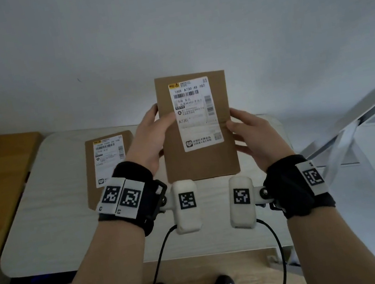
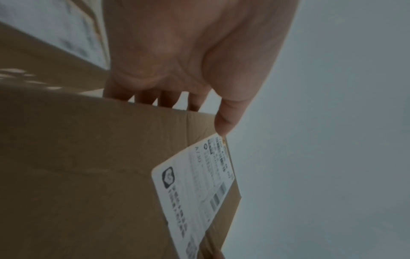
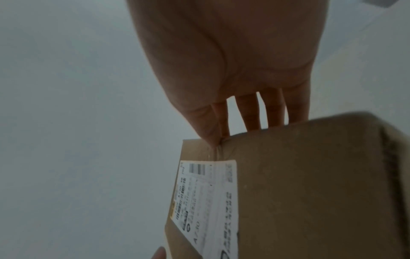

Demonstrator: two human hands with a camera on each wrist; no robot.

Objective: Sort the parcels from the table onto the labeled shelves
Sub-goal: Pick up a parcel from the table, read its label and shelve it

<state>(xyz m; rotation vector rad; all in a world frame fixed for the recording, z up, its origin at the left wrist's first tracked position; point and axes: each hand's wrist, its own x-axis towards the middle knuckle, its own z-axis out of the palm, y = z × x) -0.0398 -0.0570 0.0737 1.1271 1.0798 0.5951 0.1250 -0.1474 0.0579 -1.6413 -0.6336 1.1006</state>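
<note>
While both hands, left grip and right grip, clasp the flat brown cardboard parcel by its side edges above the pale counter, read its white A730 label first, keeping it level.

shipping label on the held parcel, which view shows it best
The head view: the shipping label on the held parcel faces the camera, and "A730" can be read. In both wrist views the label lies slanted, dim and blurred, partly cut off, with only barcodes recognisable.
</note>
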